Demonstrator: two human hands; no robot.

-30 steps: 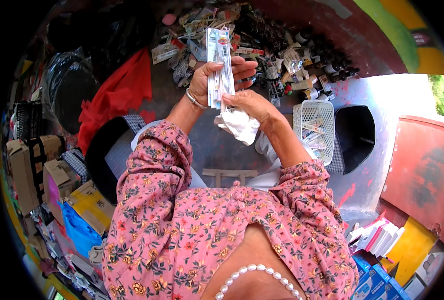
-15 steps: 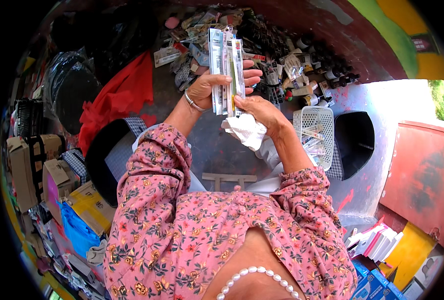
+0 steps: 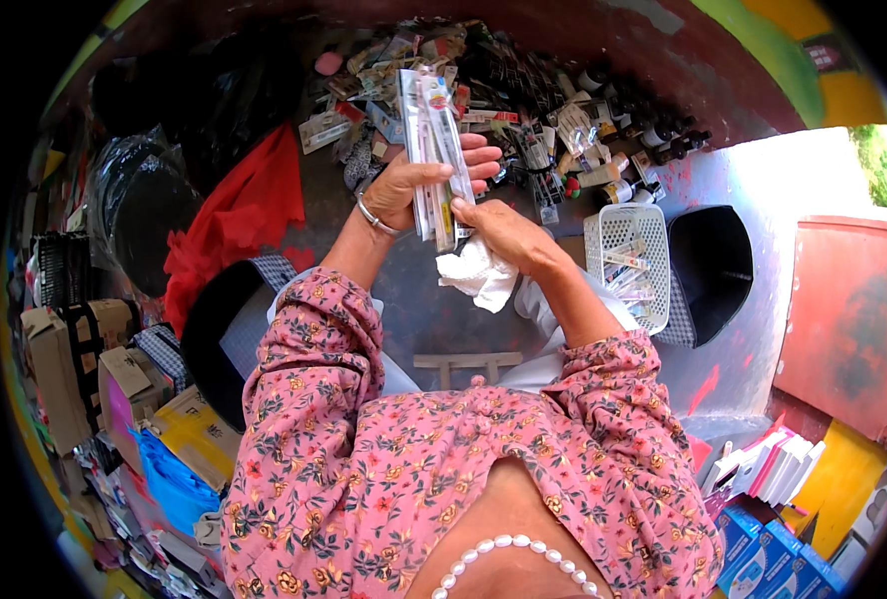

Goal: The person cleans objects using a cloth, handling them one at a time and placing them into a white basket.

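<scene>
My left hand (image 3: 395, 192) is closed around a small stack of long, narrow packets (image 3: 425, 135) in clear plastic, its thumb across the front and its fingers behind. What lies inside the packets is too small to make out. From the lower right my right hand (image 3: 508, 235) pinches the bottom end of the front packet. A crumpled white cloth (image 3: 476, 272) hangs tucked under that same hand. The stack stands nearly upright, tilted a little to the left.
A white perforated basket (image 3: 623, 217) with similar packets stands to the right, beside a black bin (image 3: 715, 265). Another dark bin (image 3: 214, 329) is on the left near red fabric (image 3: 239, 200). Assorted packages and bottles (image 3: 553, 120) are heaped ahead. Cardboard boxes (image 3: 59, 369) line the left.
The packets have lowered slightly and leaned left. The front packet, held apart at the right before, now lies closer against the others. Both hands keep their hold.
</scene>
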